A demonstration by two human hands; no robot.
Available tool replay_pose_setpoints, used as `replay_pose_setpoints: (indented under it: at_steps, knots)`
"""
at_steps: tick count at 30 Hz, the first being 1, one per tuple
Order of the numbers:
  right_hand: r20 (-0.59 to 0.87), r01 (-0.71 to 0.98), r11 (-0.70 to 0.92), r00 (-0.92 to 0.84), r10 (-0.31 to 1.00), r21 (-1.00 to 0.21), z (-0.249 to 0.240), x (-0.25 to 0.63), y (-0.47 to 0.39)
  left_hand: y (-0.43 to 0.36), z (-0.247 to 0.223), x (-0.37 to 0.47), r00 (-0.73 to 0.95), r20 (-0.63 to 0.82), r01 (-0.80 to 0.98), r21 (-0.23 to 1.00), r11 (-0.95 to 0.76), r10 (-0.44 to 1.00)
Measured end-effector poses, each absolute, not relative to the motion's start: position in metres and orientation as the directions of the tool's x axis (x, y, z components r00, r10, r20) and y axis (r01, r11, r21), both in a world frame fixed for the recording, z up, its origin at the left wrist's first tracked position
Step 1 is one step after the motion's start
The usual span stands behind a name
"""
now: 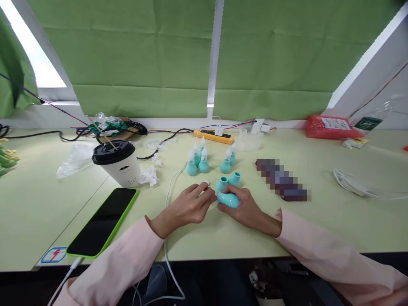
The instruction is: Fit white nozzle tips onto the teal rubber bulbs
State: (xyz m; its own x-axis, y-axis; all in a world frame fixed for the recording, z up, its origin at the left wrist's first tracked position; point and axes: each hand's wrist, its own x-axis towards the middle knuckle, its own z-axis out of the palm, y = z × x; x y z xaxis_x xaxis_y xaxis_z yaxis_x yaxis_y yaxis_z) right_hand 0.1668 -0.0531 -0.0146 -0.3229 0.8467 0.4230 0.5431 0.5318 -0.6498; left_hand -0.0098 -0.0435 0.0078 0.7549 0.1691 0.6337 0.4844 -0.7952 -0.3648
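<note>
My right hand (244, 208) is wrapped round a turquoise squeeze bulb (228, 199), which lies on its side with its neck to the left. At that neck my left hand (193, 204) pinches a small pale nozzle, mostly hidden by the fingertips. Just beyond my hands stand two turquoise bulbs with open mouths, one the nearer bulb (222, 184) and the other the right bulb (235, 179). Farther back, several bulbs (191, 167) stand upright with clear pointed nozzles (204, 152) fitted. A small white piece (206, 182) shows beside my left fingers.
On the left are a lidded paper cup (123, 170) with a stick in it, crumpled tissue (149, 175) and a green-edged phone (103, 221). A white cable (168, 195) crosses under my left wrist. Behind lie an orange power strip (213, 136) and a red package (331, 126).
</note>
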Motion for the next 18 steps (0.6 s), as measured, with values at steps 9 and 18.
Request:
replay_pose_setpoints:
  at_steps: [9, 18]
  knots:
    - [0.483, 0.617, 0.575, -0.334, 0.809, -0.537, -0.01, 0.17, -0.052, -0.035, -0.002, -0.014, 0.683, 0.665, 0.546, -0.19, -0.816, 0.303]
    - [0.528, 0.689, 0.614, -0.38, 0.759, -0.386, -0.016, 0.17, -0.052, -0.047, 0.002, -0.008, 0.841, 0.484, 0.501, -0.532, -0.682, 0.241]
